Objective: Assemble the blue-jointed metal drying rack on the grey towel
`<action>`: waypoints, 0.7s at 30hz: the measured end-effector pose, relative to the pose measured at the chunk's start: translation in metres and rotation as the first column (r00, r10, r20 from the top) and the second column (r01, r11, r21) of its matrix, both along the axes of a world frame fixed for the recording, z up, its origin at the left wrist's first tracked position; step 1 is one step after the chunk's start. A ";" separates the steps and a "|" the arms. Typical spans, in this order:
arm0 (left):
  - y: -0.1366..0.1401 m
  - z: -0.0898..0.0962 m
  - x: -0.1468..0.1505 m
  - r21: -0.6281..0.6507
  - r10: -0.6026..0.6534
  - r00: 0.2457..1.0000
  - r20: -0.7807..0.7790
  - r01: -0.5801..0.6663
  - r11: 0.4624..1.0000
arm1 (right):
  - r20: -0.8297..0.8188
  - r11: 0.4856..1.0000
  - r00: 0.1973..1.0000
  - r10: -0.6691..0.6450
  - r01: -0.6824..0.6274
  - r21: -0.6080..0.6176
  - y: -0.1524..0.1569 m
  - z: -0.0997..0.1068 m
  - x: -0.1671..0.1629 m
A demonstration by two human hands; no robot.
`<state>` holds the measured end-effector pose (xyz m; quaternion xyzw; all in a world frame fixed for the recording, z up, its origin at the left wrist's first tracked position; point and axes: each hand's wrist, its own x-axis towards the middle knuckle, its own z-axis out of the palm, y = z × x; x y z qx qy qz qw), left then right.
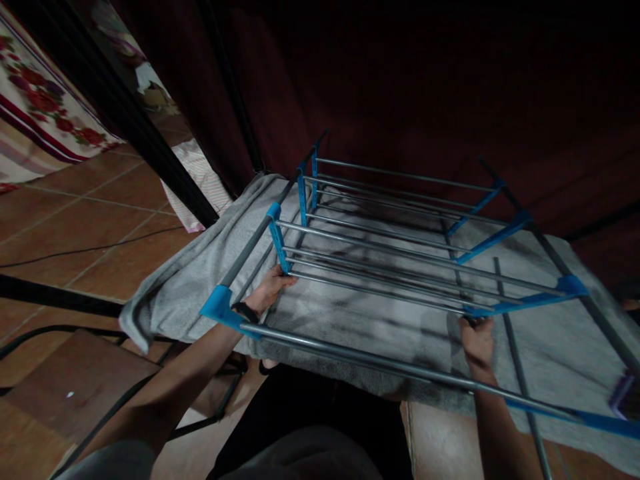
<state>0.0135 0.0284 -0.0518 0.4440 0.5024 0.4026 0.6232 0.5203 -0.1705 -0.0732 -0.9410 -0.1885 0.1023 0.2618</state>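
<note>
A shoe rack (pixel 395 250) of grey metal tubes and blue plastic brackets lies on its side over a grey blanket. My left hand (pixel 270 290), with a dark band at the wrist, reaches through the frame and holds the lower end of a blue bracket (pixel 278 243). At the opposite end of the same tier, my right hand (pixel 477 340) is closed around the tip of another blue bracket (pixel 523 303). Both forearms pass under the rack's nearest tube (pixel 360 360). Some of my fingertips are hidden behind the brackets and tubes.
The grey blanket (pixel 200 287) drapes over a raised surface before a dark red curtain (pixel 425 87). A loose tube (pixel 515 353) lies at the right. To the left stand a brown-topped stool (pixel 80 387), black frame bars (pixel 145 140) and a floral cloth (pixel 45 100) over a tiled floor.
</note>
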 end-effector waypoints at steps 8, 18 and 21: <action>0.001 0.001 0.007 0.018 0.033 0.999 0.024 -0.034 0.999 | 0.012 1.000 1.000 -0.014 0.015 -0.023 -0.001 -0.008 0.005; -0.001 0.005 0.016 0.063 0.067 0.991 -0.113 -0.060 0.996 | 0.025 1.000 1.000 0.009 -0.009 0.007 -0.003 -0.014 0.008; 0.000 0.003 0.017 0.104 0.020 0.984 -0.180 -0.001 0.995 | 0.029 1.000 1.000 0.009 -0.009 0.001 -0.003 -0.012 0.007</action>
